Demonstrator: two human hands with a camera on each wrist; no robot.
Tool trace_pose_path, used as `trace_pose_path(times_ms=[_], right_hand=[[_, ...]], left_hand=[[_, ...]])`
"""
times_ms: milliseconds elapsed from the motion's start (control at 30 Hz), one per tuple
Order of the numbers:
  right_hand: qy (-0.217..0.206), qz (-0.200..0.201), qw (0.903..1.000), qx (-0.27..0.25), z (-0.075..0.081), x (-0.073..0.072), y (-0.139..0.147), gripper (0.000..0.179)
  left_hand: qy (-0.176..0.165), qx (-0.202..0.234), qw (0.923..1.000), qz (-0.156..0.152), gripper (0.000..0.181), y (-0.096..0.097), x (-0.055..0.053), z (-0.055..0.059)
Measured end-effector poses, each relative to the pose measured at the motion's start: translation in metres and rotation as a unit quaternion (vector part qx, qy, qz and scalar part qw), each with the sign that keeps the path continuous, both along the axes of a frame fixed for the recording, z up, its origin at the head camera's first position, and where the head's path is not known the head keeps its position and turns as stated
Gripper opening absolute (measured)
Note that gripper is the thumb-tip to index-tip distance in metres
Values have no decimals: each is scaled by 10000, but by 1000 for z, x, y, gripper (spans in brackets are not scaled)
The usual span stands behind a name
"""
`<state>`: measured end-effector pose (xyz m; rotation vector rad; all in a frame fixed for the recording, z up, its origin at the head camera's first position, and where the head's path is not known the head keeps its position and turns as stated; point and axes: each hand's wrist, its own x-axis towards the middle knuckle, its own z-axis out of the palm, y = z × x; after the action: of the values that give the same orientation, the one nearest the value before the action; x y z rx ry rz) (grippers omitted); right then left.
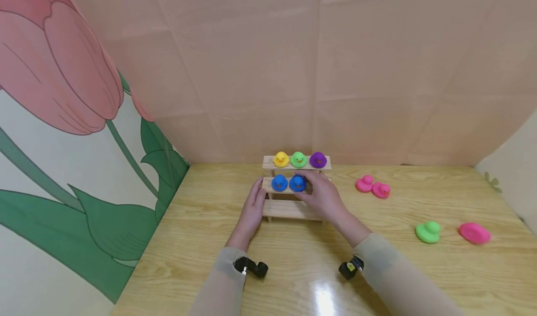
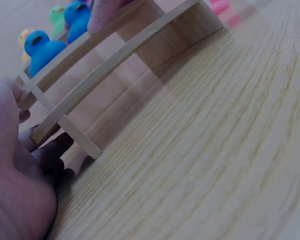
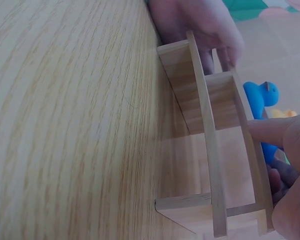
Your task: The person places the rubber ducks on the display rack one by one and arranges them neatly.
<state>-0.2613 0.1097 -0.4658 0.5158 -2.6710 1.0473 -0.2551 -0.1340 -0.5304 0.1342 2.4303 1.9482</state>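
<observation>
Step in hand, by my read: seating a 2nd small blue rubber duck on the middle tier of the stepped light-wood rack, which stands on the wood-grain bench near the back wall. Right hand has fingers curled round that duck, fingertip on its side; duck sits on the tier just beside the first blue rubber duck. Left hand lies w/ relaxed straight fingers against the rack's left end, steadying it, gripping nothing.

Next move likely calls for letting go w/o tipping the duck, then fetching another from the loose ones.

Rack contents: top tier holds yellow duck, green duck, purple duck in a row; middle tier the 2 blue; bottom tier bare. Loose on bench, well apart to the right: two pink ducks touching, a green duck on its side, a pink duck on its side.
</observation>
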Motion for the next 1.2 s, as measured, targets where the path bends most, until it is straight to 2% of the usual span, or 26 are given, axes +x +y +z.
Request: trace_pose_path(times_ms=[233,500,667,867,1200], right_hand=[[-95,13,9997,-209,0,3,3,63],[0,80,9981,-615,2,17,10,62],[-17,-112,9967,-803,3,29,19,60],[335,-402,9936,-1001,2,41,39,56],[692,-1106,9835,-1251,-5,43,82,48]], left_hand=[[-44,-37,10000,36,58,0,0,1],[-95,-38,9999,49,58,1,1,3],[-6,-23,10000,42,56,1,1,2],[0,1,10000,17,55,0,1,1],[-69,43,10000,38,56,0,1,2]])
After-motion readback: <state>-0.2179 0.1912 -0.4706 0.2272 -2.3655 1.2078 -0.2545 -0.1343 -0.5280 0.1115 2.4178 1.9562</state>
